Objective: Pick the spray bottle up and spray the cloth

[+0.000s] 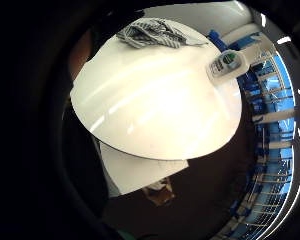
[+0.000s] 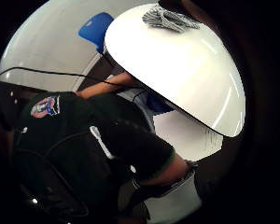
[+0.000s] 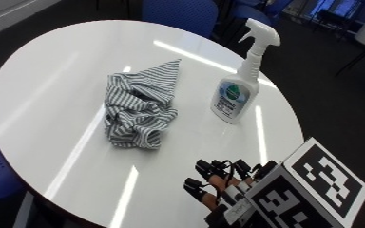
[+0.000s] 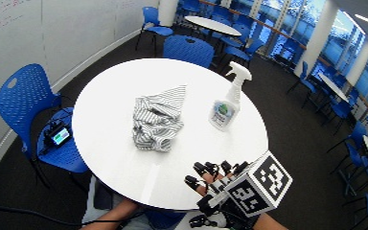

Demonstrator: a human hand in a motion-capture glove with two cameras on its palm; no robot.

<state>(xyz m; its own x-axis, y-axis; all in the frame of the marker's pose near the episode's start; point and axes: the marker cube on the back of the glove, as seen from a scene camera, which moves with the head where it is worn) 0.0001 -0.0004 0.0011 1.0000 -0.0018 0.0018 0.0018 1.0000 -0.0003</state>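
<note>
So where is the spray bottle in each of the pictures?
Outside view: white plastic spray bottle stands upright on the round white table, beside the striped grey cloth.
Wide outside view: bottle upright beside the cloth.
Little finger side palm view: bottle at the table's edge.
Thumb side palm view: not in it.
Shared landmark: the cloth.

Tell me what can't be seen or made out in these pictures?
- Small print on the spray bottle label: too small to read in the outside view.
- What lies inside the crumpled striped cloth: hidden by its own folds.
- Palm of the gloved right hand: hidden by the marker cube; only the fingers show.
- Table underside: hidden by its top.
</note>
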